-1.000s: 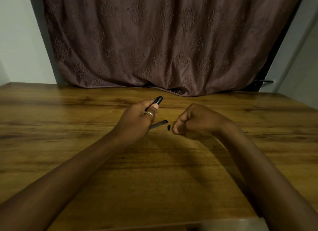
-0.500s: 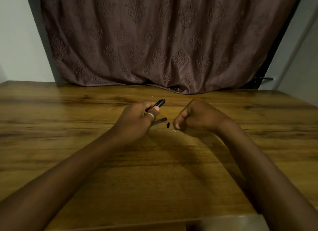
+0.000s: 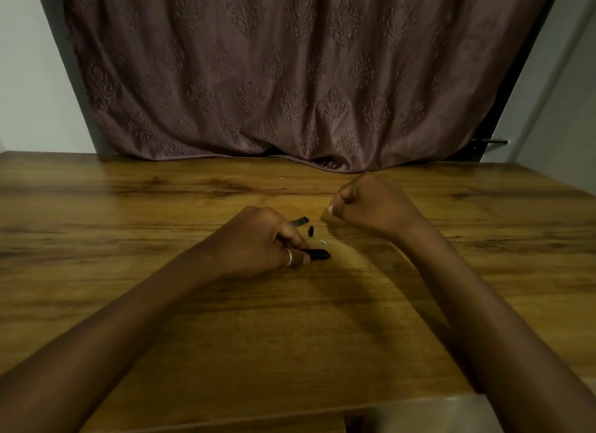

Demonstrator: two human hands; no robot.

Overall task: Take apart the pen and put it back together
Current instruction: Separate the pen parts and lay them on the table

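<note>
My left hand (image 3: 258, 239), with a ring on one finger, rests low on the wooden table (image 3: 129, 213) and is closed around a black pen barrel (image 3: 317, 255); its end pokes out to the right, lying flat. Just beyond the knuckles lies a thin dark pen piece (image 3: 300, 221). A small black cap-like piece (image 3: 311, 231) sits next to it, and a tiny pale part (image 3: 322, 240) lies close by. My right hand (image 3: 371, 206) hovers to the right as a closed fist; whether it holds anything is hidden.
A brown patterned curtain (image 3: 290, 77) hangs behind the table's far edge. The table's near edge (image 3: 419, 403) runs along the bottom right. A dark metal handle (image 3: 490, 142) shows at the far right by the wall.
My left hand has dropped toward me and tipped the pen barrel from upright-pointing down onto the table. My right fist has lifted slightly and moved away from the small parts.
</note>
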